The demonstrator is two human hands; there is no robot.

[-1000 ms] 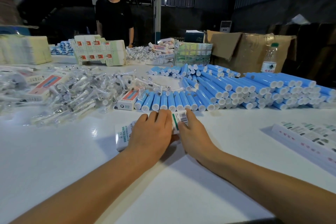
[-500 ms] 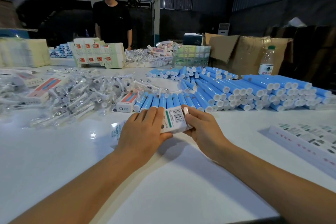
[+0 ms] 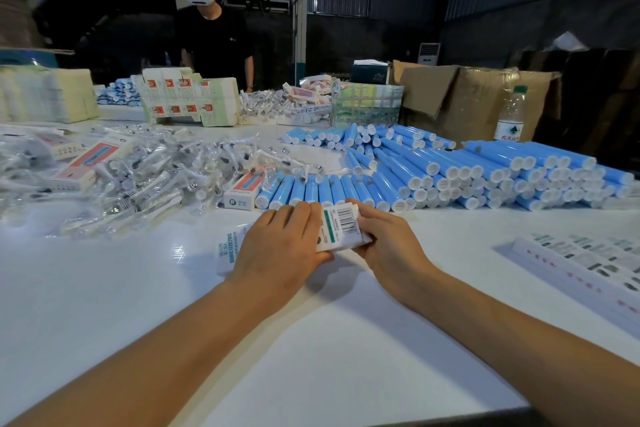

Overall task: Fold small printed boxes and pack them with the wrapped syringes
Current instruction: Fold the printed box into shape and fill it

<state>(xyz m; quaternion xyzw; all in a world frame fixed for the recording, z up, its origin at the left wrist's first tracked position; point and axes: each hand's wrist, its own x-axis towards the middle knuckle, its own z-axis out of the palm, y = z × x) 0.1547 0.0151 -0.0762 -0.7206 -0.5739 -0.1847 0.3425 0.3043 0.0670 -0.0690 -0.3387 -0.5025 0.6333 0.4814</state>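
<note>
the small white printed cardboard box [image 3: 341, 227] is judged light and easily creased. left hand [image 3: 277, 250] and right hand [image 3: 388, 243] grip it with curled fingers at 9 and 3 o'clock; hold it by the edges.

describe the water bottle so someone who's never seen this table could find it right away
Start at the big white table and follow it to its far right, where the stack of blue tubes ends. Just behind that stack, in front of the brown cardboard boxes, stands the water bottle. It is the only clear, upright bottle there, with a green cap and a white label.
</note>
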